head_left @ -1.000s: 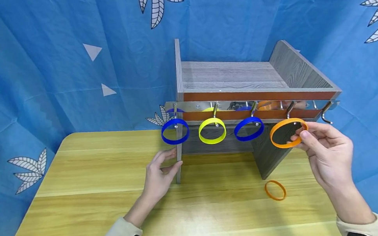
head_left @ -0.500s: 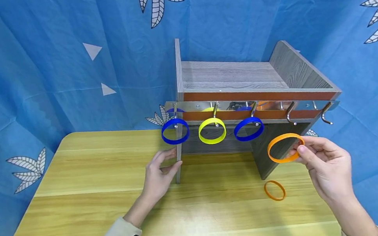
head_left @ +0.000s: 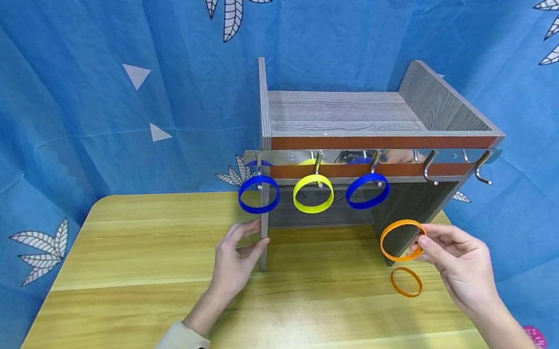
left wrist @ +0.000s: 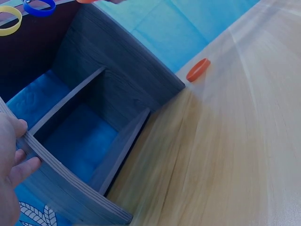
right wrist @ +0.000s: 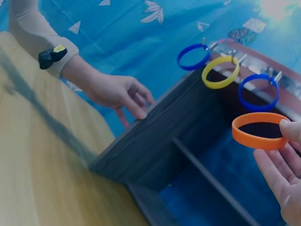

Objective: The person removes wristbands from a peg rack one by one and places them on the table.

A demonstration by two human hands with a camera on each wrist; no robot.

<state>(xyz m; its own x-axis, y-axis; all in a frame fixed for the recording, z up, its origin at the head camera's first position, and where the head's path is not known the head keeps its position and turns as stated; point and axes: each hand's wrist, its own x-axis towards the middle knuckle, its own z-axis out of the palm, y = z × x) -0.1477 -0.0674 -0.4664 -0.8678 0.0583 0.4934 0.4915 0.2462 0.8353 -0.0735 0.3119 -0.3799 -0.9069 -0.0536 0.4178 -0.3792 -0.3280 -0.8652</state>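
My right hand point(head_left: 460, 263) pinches an orange wristband point(head_left: 388, 251) between thumb and fingers, in front of the rack's right leg. In the right wrist view the same orange wristband point(right wrist: 254, 141) hangs level from the fingertips. My left hand point(head_left: 237, 258) grips the front edge of the grey wooden rack's left side panel point(head_left: 266, 246), thumb on one face and fingers on the other. From the rack's hooks hang a blue wristband point(head_left: 242, 202), a yellow wristband point(head_left: 299, 204) and a second blue wristband point(head_left: 351, 200). Another orange wristband point(head_left: 395, 285) lies on the table below the right hand.
Two bare metal hooks, one a middle-right hook point(head_left: 427, 168) and one an end hook point(head_left: 478, 169), stick out at the rack's right. The rack point(head_left: 345, 111) stands on a wooden table point(head_left: 133, 309) before a blue patterned curtain point(head_left: 93, 104).
The orange wristband has come off the fourth hook. My right hand has carried it down and to the left. The left hand has stayed on the panel.
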